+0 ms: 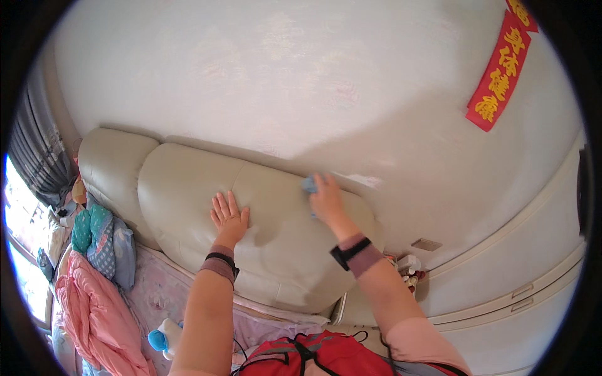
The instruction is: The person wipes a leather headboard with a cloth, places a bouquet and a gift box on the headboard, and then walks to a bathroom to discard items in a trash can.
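A padded beige headboard, leather-like (188, 174), stands against the wall in front of me. My left hand (229, 218) lies flat on its middle with the fingers spread and nothing held. Near the headboard's upper right edge, my right hand (325, 197) grips a blue cloth (309, 184) against the surface; this hand is slightly blurred. Part of the cloth is hidden under the fingers. Both wrists wear a dark band over a mauve cuff.
A bed with a pink patterned sheet (157, 286) lies below the headboard. At the left are a pink quilt (91, 310), pillows, a plush toy (171, 336) and a grey curtain (35, 136). White cabinets (498, 277) and a wall socket plate (426, 244) are at the right.
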### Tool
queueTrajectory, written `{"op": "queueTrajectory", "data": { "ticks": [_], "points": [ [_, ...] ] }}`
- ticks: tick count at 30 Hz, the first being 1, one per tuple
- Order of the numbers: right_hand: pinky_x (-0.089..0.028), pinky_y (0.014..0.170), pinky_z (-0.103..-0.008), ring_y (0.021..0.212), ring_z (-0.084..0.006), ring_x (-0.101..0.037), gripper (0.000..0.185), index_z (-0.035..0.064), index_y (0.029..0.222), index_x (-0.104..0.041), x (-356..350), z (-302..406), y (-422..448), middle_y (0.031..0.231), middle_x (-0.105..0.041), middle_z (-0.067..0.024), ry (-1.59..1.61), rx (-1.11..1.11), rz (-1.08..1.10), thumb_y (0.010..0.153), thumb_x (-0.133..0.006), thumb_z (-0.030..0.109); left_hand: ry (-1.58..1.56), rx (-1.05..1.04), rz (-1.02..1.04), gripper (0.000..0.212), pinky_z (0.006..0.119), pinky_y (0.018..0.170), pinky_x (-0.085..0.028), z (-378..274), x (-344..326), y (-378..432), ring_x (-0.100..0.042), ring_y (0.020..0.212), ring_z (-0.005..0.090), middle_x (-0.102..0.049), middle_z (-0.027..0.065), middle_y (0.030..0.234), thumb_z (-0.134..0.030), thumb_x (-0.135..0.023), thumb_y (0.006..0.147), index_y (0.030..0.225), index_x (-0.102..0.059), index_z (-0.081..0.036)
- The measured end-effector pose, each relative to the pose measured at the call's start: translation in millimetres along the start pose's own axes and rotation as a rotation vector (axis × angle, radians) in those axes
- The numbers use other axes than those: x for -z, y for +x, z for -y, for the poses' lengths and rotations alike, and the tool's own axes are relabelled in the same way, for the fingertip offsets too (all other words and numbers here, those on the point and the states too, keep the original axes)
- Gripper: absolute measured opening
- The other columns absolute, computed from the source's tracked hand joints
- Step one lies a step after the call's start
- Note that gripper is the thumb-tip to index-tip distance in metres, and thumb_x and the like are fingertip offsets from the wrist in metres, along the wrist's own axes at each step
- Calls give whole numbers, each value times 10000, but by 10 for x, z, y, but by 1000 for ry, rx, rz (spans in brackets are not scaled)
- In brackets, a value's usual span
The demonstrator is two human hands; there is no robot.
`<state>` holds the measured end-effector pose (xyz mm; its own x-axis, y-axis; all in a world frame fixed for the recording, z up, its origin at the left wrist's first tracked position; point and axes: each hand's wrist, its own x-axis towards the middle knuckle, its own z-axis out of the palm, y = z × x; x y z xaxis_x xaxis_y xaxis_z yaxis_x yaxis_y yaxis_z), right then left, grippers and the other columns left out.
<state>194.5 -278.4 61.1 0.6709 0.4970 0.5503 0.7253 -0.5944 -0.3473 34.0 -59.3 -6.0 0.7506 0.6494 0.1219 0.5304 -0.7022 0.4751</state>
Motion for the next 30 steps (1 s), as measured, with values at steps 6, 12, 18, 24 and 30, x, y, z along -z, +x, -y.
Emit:
{"op": "queueTrajectory", "data": {
  "ticks": [6, 12, 18, 24, 30],
  "points": [
    [-338, 991, -504, 1135, -407, -452, 439, 47, 1241, -516, -920, 851, 551, 1264, -472, -206, -93, 276, 74, 812, -494, 138, 0, -20, -15, 764, 528, 1102, 40, -10, -120, 30, 102, 1414, 347, 75, 169, 1539, -510, -368, 916, 1489, -36, -130],
    [-374, 937, -490, 1054, -376, -511, 300, 52, 1086, -593, -981, 824, 596, 1148, -535, -142, -135, 348, 166, 835, -477, 169, 5, -32, -49, 771, 528, 1101, 36, 122, -222, 117, 101, 1412, 355, 82, 177, 1537, -512, -380, 915, 1490, -34, -133],
    [-410, 913, -477, 1064, -367, -521, 263, 46, 985, -643, -329, -11, 489, 1155, -531, -161, -236, -27, 447, 858, -442, 158, 35, -13, -28, 777, 524, 1103, 44, 126, -208, 145, 115, 1412, 346, 93, 175, 1536, -510, -374, 915, 1490, 0, -145],
    [-409, 927, -498, 1102, -399, -497, 309, 35, 1078, -600, 233, -1173, -49, 1211, -504, -192, -143, -226, 378, 882, -385, 141, 81, 6, -9, 764, 523, 1106, 30, 5, -154, 140, 110, 1415, 336, 73, 173, 1539, -533, -343, 921, 1491, -8, -151],
    [-443, 847, -468, 975, -392, -554, 265, -2, 1019, -601, 392, -1482, -628, 1063, -578, -224, -39, -346, 48, 856, -484, 172, 108, 19, -14, 753, 525, 1107, 21, 40, -38, 86, 105, 1416, 334, 69, 173, 1539, -540, -337, 923, 1491, -28, -154]
  ]
}}
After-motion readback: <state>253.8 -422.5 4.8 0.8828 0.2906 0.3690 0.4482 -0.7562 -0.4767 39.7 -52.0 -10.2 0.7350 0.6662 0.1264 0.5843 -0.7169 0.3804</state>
